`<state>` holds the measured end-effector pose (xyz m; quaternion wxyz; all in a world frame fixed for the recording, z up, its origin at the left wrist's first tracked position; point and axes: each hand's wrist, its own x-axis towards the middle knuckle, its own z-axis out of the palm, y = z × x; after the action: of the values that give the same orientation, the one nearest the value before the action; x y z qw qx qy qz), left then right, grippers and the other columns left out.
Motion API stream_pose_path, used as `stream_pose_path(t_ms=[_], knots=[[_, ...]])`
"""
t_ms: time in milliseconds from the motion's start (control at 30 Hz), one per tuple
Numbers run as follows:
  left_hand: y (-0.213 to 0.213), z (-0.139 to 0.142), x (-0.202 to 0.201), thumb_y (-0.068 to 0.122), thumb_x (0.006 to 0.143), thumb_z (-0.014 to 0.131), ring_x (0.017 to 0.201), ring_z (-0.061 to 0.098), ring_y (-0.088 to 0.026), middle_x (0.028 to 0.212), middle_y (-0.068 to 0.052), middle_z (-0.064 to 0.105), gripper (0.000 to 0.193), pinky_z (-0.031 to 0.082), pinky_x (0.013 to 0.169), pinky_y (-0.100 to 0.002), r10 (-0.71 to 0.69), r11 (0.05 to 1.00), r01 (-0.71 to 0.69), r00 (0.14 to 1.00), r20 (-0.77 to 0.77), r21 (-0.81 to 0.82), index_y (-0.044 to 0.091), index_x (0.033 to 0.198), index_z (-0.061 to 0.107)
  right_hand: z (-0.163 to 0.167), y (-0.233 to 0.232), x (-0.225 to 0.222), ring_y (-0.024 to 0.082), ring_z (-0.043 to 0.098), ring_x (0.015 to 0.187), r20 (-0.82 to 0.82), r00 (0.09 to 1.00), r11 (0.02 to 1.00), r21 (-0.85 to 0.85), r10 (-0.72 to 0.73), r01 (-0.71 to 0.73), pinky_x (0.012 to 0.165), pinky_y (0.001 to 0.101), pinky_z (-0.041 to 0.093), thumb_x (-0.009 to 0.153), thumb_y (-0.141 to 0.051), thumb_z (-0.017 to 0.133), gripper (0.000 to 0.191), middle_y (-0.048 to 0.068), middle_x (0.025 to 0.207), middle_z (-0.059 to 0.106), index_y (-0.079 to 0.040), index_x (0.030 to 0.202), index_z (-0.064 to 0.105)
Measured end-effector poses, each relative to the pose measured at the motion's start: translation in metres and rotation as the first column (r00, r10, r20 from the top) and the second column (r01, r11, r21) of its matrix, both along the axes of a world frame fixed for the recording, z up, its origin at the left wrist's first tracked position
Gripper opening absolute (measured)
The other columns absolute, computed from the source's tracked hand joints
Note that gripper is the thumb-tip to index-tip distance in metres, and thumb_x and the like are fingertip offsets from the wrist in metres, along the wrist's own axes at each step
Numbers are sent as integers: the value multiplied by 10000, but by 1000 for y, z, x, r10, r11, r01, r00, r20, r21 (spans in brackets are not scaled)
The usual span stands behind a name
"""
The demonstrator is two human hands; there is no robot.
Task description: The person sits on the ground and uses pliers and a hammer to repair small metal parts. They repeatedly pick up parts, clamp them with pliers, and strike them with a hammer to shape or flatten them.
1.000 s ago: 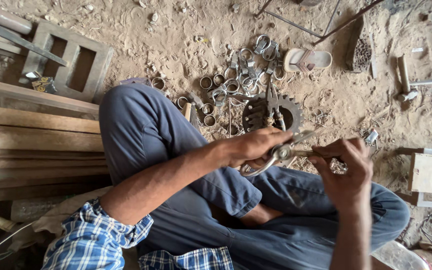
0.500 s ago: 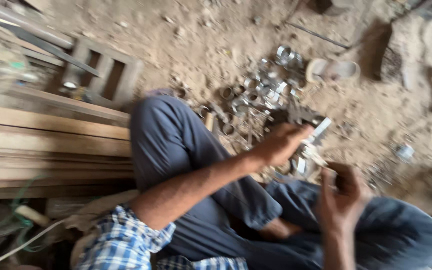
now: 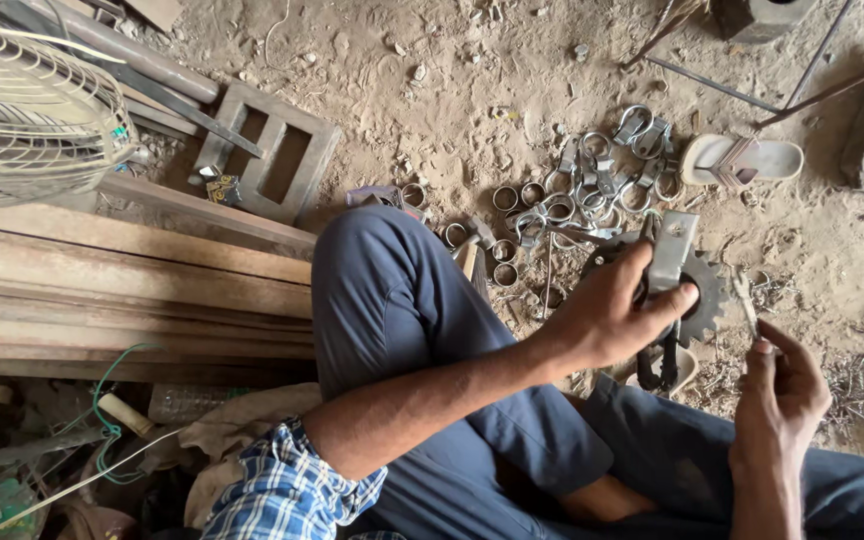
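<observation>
Head view: seated on the dirt floor (image 3: 472,80), assembling a metal clamp.
The left hand (image 3: 617,310) grips the flat metal bracket (image 3: 670,250) over the toothed gear (image 3: 704,295); the right hand (image 3: 782,385) pinches a thin bolt (image 3: 747,305). Steadying the bracket should help alignment.

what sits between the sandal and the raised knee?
In the head view, a scatter of metal rings and clamps lies on the dirt between the sandal and the knee, with a hammer nearest the knee.
</observation>
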<state>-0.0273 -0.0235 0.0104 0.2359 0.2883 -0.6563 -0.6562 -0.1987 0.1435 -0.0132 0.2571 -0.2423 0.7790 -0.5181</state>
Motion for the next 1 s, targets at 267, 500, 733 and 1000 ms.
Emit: stream_pose_path(t_ms=[267, 500, 733, 1000], knots=[[1, 20, 4, 264, 1036, 610, 928, 728, -254, 1088, -172, 687, 436, 632, 776, -370, 91, 951, -88, 996, -3, -298, 2, 1360, 481, 6, -12, 9, 18, 427, 619, -164, 981, 981, 183, 102, -71, 514, 208, 307, 1089, -110, 624, 260, -4, 813, 594, -20, 1323, 692], [-3, 29, 8, 114, 978, 739, 1009, 708, -194, 1124, -76, 676, 442, 560, 930, -372, 90, 868, -75, 996, 6, -491, 94, 1343, 491, 1, -12, 6, 20, 423, 599, -171, 980, 986, 147, 97, -72, 511, 205, 294, 1086, -114, 634, 262, -10, 784, 589, -19, 1323, 694], [-3, 35, 14, -27, 826, 781, 1122, 685, -210, 1221, -68, 667, 622, 443, 997, -453, 53, 834, 14, 993, 106, -552, 94, 1369, 504, 0, -11, 5, 22, 420, 607, -168, 981, 983, 169, 96, -67, 514, 207, 294, 1099, -113, 638, 255, 5, 789, 585, -24, 1330, 698], [-6, 26, 4, 216, 958, 772, 672, 730, -181, 893, -133, 735, 416, 585, 546, -288, 26, 933, -19, 1000, 15, -360, 32, 1235, 521, 4, -13, 7, 20, 401, 566, -126, 990, 984, 176, 60, -37, 469, 205, 274, 1076, -120, 644, 273, -1, 771, 584, -41, 1335, 686]])
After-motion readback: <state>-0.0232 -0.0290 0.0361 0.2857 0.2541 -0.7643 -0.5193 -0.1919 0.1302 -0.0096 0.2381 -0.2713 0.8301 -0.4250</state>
